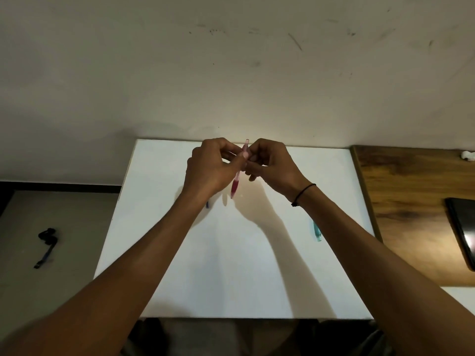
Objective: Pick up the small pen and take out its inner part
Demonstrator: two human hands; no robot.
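Observation:
A pink translucent pen (235, 185) hangs nearly upright above the far half of the white table (231, 265), tip down. My left hand (209, 169) pinches its upper part from the left, fingers curled round it. My right hand (271, 164) pinches the same upper part from the right; a black band sits on that wrist. The pen's middle is hidden behind my fingers. A teal pen (317, 232) lies on the table beside my right forearm. A small blue pen end (207, 204) peeks out from under my left wrist.
A wooden surface (411, 214) adjoins the table on the right, carrying a dark flat device (462, 232) and a small white object (467, 155). On the floor at left lies a black and blue strap-like item (46, 245). A scuffed wall rises behind the table.

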